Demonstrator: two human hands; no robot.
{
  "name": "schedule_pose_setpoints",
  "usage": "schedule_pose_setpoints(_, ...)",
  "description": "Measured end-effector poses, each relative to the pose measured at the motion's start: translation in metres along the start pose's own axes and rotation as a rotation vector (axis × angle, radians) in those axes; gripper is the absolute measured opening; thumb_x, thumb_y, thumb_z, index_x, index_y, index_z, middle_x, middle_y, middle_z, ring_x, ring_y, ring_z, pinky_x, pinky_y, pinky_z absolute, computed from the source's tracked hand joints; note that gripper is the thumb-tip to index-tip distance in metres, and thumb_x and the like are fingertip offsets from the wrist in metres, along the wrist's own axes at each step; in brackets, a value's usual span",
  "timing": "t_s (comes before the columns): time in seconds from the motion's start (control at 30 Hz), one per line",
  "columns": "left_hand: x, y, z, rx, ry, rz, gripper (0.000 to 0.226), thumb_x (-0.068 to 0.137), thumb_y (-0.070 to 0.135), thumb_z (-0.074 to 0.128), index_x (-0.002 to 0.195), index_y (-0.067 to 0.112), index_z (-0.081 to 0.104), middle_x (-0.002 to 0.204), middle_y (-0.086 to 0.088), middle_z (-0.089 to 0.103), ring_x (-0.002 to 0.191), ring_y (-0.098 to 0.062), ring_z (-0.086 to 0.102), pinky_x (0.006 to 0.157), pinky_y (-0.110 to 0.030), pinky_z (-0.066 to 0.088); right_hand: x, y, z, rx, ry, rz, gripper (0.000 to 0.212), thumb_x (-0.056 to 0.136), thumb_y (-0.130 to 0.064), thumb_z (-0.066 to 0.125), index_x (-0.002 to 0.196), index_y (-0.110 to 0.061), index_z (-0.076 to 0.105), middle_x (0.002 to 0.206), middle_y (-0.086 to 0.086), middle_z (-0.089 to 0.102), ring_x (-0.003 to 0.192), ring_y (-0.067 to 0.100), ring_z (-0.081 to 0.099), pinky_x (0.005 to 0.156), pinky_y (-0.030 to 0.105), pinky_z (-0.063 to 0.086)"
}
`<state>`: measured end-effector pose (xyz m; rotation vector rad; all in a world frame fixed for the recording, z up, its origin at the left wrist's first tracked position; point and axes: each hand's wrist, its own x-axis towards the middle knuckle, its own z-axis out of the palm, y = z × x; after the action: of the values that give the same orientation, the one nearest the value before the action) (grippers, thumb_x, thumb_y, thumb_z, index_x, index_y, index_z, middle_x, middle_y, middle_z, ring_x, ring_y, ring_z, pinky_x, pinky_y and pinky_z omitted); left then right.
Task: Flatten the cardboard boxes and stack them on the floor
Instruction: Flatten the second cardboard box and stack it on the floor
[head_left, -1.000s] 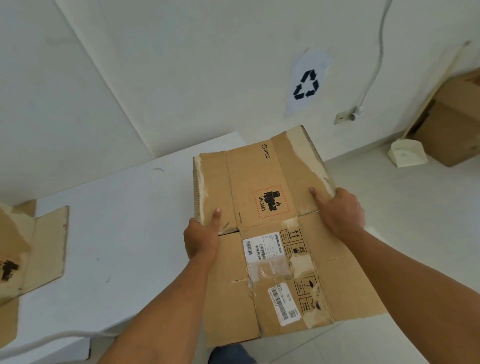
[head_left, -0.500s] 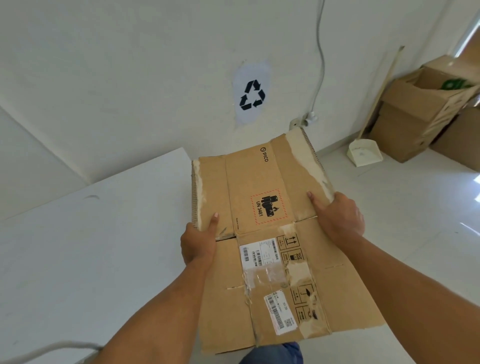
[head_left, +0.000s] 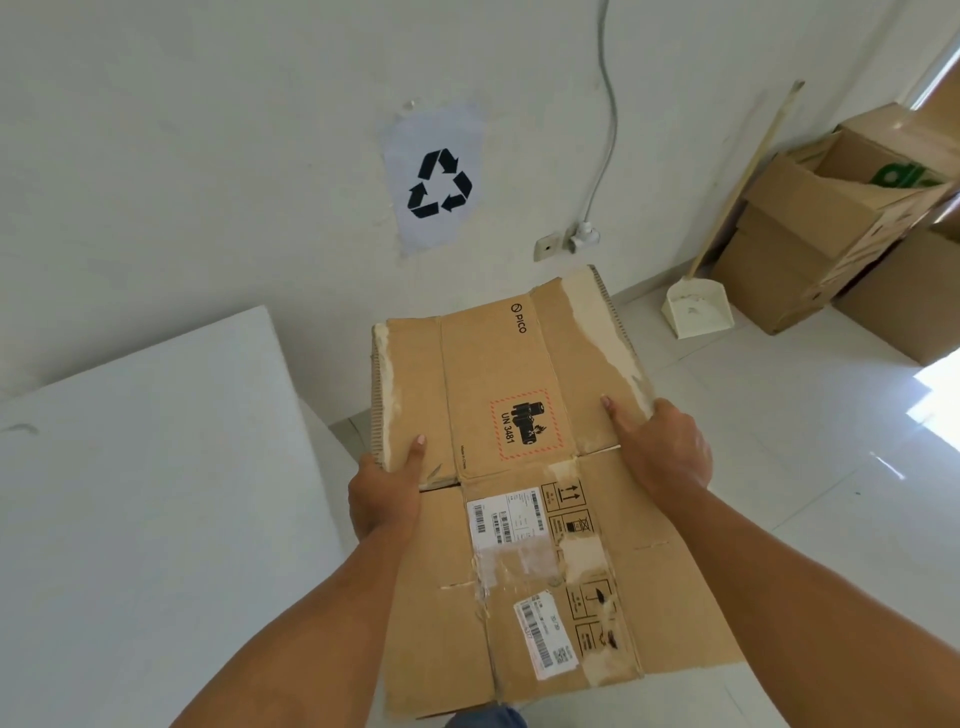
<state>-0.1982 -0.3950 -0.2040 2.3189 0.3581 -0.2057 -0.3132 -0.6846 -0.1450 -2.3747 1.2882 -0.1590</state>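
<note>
My left hand (head_left: 384, 499) grips the flattened box (head_left: 519, 467) by its left edge, thumb on top. My right hand (head_left: 662, 447) clamps the right edge likewise, both arms stretched forward. In the last second I've swung the box, held in the air, away from the tabletop (head_left: 156, 467) toward the floor (head_left: 805, 493) below the recycling sign (head_left: 439, 182). I judge that setting it down comes next.

The bare left forearm (head_left: 311, 623) and bare right forearm (head_left: 831, 587) are uncovered as far as the picture's lower edge. The left hand (head_left: 384, 499) and right hand (head_left: 660, 447) are bare too, and the left thumbnail (head_left: 421, 440) is short and pale. A sliver of blue woven fabric (head_left: 488, 719) at the bottom edge is possibly denim trousers.
</note>
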Motion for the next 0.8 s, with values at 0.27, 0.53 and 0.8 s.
schedule_pose_setpoints(0.27, -0.005, 0.029, 0.074, 0.023, 0.064, -0.131, 0.077, 0.076, 0.087, 0.051, 0.105, 0.016, 0.056, 0.104, -0.006, 0.067, 0.089, -0.031, 0.067, 0.067, -0.039, 0.059, 0.103, 0.016, 0.017, -0.085, -0.101, -0.109, 0.078, 0.087, -0.086, 0.041, 0.104, -0.012, 0.063, 0.086, 0.003, 0.065, 0.079, 0.028, 0.063, 0.076, 0.043, 0.054)
schedule_pose_setpoints(0.53, -0.008, 0.049, 0.154, -0.029, 0.162, -0.286, 0.073, 0.079, 0.082, 0.053, 0.102, 0.013, 0.055, 0.101, -0.008, 0.066, 0.090, -0.032, 0.066, 0.070, -0.044, 0.059, 0.208, 0.027, 0.049, -0.147, -0.226, -0.269, 0.078, 0.086, -0.088, 0.039, 0.099, -0.015, 0.062, 0.084, 0.003, 0.067, 0.077, 0.028, 0.066, 0.073, 0.042, 0.056)
schedule_pose_setpoints(0.8, 0.016, 0.044, 0.217, -0.059, 0.158, -0.343, 0.067, 0.085, 0.072, 0.057, 0.110, 0.009, 0.055, 0.109, -0.012, 0.068, 0.098, -0.034, 0.066, 0.075, -0.041, 0.059, 0.283, 0.025, 0.107, -0.214, -0.304, -0.350, 0.078, 0.087, -0.088, 0.037, 0.099, -0.015, 0.062, 0.082, 0.003, 0.065, 0.073, 0.028, 0.065, 0.067, 0.040, 0.055)
